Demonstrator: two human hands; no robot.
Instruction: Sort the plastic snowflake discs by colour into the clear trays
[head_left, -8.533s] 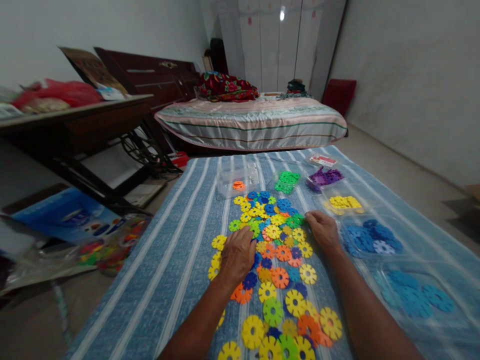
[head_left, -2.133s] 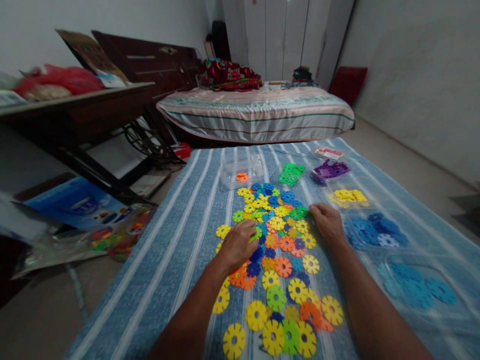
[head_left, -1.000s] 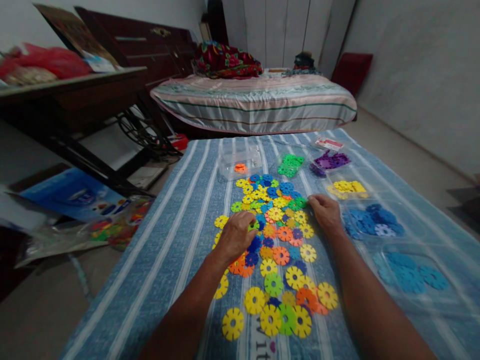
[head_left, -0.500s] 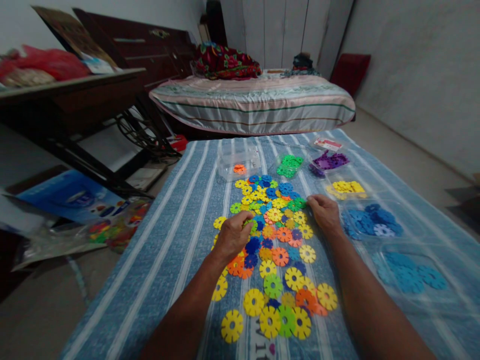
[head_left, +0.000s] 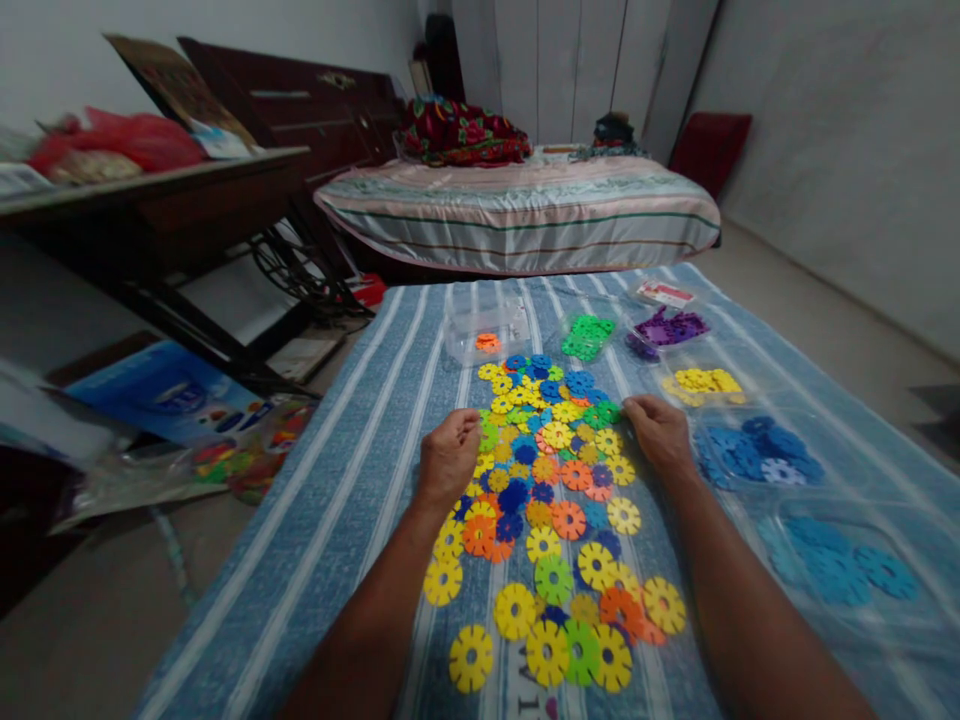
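Loose plastic snowflake discs (head_left: 575, 475) in yellow, orange, blue and green lie in a long spread down the middle of the blue striped cloth. At the left edge of the spread, my left hand (head_left: 450, 452) is closed in a pinch on a light green disc (head_left: 488, 433). Across from it, my right hand (head_left: 660, 428) has thumb and forefinger together at the rim of a darker green disc (head_left: 604, 413). Other green and blue discs crowd against that one, so its outline is partly hidden.
Clear plastic boxes hold sorted discs: orange (head_left: 488, 342), green (head_left: 588, 337), purple (head_left: 669, 328), yellow (head_left: 705, 383), dark blue (head_left: 757, 450) and light blue (head_left: 844, 565). A bed (head_left: 517, 215) stands beyond the cloth, a sewing-machine table (head_left: 225, 170) to the left.
My left hand has drawn leftward and slightly away from me, carrying the light green disc to the edge of the spread. My right hand stays nearly in place. The view has shifted a little.
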